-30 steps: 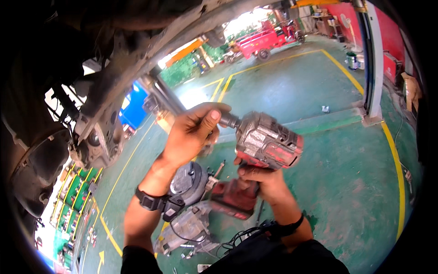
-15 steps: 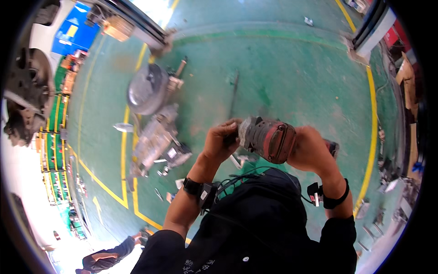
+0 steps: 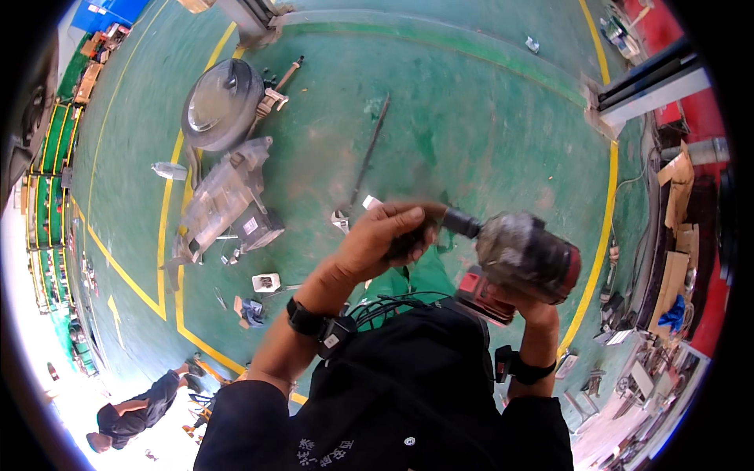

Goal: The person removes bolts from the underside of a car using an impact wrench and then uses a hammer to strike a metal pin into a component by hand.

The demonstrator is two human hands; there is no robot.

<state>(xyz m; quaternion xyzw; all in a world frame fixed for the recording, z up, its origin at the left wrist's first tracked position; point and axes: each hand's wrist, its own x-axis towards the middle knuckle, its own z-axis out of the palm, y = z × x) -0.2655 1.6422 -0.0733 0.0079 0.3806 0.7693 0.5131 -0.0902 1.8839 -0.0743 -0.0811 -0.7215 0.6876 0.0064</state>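
Note:
My left hand (image 3: 377,243) is closed with its fingertips curled round a small dark thing I cannot make out, its forefinger beside the tip of a black socket (image 3: 462,222). That socket is fitted to a worn red and black impact wrench (image 3: 526,255), held by my right hand (image 3: 528,302) beneath the tool's head. The tool's red battery (image 3: 479,297) hangs low, over my dark clothing.
On the green floor lie a wheel (image 3: 222,102), a grey metal part (image 3: 224,192), a long bar (image 3: 369,145) and small hardware. Posts (image 3: 636,94) stand behind, cardboard (image 3: 667,282) lines the right wall, and a person in dark clothes (image 3: 137,408) is at the lower left.
My view has tipped downward from the car's underside to the floor. The wrench has turned and shifted rightward relative to my body, and my left fingers have come away from around its socket.

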